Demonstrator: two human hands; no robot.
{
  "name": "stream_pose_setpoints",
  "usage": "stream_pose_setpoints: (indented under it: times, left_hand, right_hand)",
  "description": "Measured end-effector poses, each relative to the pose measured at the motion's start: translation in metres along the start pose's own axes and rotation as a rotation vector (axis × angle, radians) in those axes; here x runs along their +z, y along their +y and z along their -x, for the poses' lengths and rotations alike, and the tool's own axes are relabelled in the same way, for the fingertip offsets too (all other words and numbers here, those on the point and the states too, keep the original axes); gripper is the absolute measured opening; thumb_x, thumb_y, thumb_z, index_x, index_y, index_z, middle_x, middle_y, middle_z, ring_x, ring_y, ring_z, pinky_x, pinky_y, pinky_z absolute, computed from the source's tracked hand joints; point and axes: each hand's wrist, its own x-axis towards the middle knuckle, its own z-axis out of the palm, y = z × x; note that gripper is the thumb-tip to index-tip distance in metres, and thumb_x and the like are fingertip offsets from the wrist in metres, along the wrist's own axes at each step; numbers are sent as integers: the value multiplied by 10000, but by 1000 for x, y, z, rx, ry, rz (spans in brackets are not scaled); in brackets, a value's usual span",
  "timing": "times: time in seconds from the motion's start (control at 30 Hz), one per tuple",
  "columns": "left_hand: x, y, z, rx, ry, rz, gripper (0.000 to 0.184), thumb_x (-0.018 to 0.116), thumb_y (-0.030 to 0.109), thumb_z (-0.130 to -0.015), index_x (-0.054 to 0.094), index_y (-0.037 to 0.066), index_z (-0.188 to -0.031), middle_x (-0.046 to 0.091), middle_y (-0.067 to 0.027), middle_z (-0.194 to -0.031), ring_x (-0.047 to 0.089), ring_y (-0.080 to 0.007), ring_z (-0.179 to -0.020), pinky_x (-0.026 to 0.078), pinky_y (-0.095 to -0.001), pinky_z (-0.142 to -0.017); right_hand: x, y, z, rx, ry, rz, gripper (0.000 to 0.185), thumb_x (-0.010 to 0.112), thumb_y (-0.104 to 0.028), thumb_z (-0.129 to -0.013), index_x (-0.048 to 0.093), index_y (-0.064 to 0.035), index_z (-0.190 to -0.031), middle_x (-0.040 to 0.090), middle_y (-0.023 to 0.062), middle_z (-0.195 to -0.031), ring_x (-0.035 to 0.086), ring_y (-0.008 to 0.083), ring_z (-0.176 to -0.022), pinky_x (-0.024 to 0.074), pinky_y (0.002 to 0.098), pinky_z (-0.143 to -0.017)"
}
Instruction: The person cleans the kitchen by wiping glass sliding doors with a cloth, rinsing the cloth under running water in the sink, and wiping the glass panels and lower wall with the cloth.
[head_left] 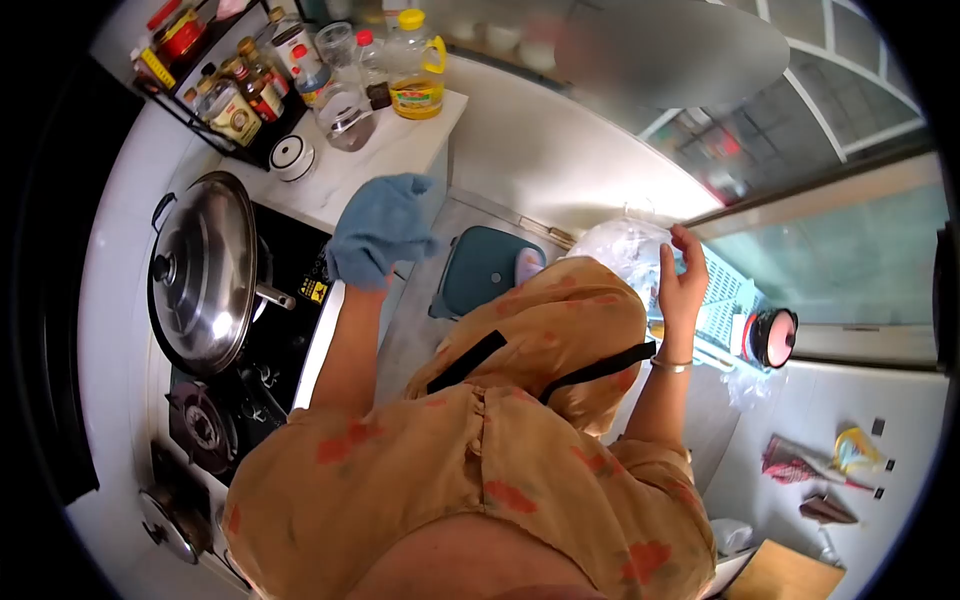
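A blue cloth [383, 228] is draped over my left hand [386, 280], which grips it and is almost wholly covered by it. The cloth hangs beside the front edge of the gas stove, near the corner of the white counter [400, 155]. My right hand [683, 278] is raised on the other side of my body, its fingers apart and nothing in them. Just by it are a clear plastic bag [622, 248] and a light teal plastic basket [722, 300]; whether my fingers touch the bag I cannot tell.
A lidded wok [205, 280] sits on the black stove [290, 345], its handle pointing toward me. Bottles, a yellow-capped oil jug [416, 70] and a white jar [291, 157] crowd the counter. Near my foot is a dark teal bin [482, 272]. A pot [775, 337] stands at right.
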Motion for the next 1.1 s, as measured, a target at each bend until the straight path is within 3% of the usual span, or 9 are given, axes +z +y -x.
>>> stream_pose_setpoints:
  times: [0.1, 0.13, 0.3, 0.43, 0.6, 0.73, 0.87, 0.97, 1.1]
  left_hand:
    - [-12, -16, 31, -79, -236, 474, 204, 665, 222, -684, 679, 20, -700, 529, -51, -549, 543, -252, -595, 438, -458, -896]
    - [-15, -33, 36, 226, -365, 331, 170, 585, 97, -782, 622, -70, -785, 594, -176, -872, 592, -248, -690, 529, -394, -769]
    - [-2, -60, 109, -162, -205, 387, 184, 573, 108, -794, 620, -67, -763, 593, -171, -855, 592, -245, -688, 528, -386, -758]
    - [12, -83, 150, -277, -166, 312, 199, 563, 118, -803, 619, -65, -745, 592, -166, -841, 591, -243, -686, 527, -380, -750]
    - [41, -106, 174, -276, -189, 195, 222, 552, 129, -815, 618, -62, -724, 591, -161, -825, 591, -241, -685, 525, -373, -739]
    - [61, -115, 191, -237, -238, 78, 243, 542, 138, -825, 617, -60, -706, 590, -157, -811, 590, -239, -683, 524, -367, -730]
    - [80, -117, 206, -189, -294, -1, 265, 532, 148, -834, 616, -58, -689, 589, -152, -798, 590, -237, -682, 523, -361, -722]
    - [96, -112, 214, -154, -326, -37, 282, 525, 155, -841, 615, -56, -676, 589, -149, -787, 590, -236, -681, 522, -356, -715]
    - [111, -96, 227, -289, -268, 82, 316, 493, 181, -861, 620, -44, -679, 588, -138, -762, 584, -232, -669, 506, -335, -680]
  right_hand:
    - [17, 52, 6, 192, -106, -174, 312, 614, -129, -838, 573, 3, -1118, 626, 138, -1062, 607, 230, -937, 466, 322, -823]
    - [31, 73, 12, 269, -147, -191, 325, 613, -166, -844, 572, 3, -1118, 631, 142, -1052, 609, 224, -935, 470, 324, -817]
    - [165, 270, 107, 588, -375, -171, 357, 598, -315, -855, 593, -54, -1099, 639, 77, -952, 595, 177, -809, 475, 315, -703]
    - [220, 289, 193, 1194, -701, -180, 549, 560, -571, -800, 597, -44, -951, 567, 27, -796, 533, 171, -722, 429, 362, -572]
    - [311, 324, 253, 1465, -633, -412, 875, 344, -738, -796, 416, -46, -1327, 441, 118, -1346, 419, 283, -1214, 363, 520, -898]
    - [357, 351, 267, 1439, -524, -592, 853, 271, -760, -803, 396, -134, -1367, 417, 56, -1384, 356, 277, -1272, 315, 536, -942]
    - [373, 365, 280, 1267, -423, -1023, 910, 267, -774, -797, 393, -71, -1362, 415, 86, -1384, 365, 230, -1271, 323, 443, -982]
    - [360, 365, 285, 1537, -433, -1097, 907, 260, -746, -823, 368, -27, -1366, 409, 104, -1391, 375, 215, -1271, 310, 357, -1016]
    - [343, 358, 352, 1434, -28, -1285, 783, 278, -605, -916, 348, 47, -1345, 442, 157, -1344, 439, 262, -1224, 332, 350, -1035]
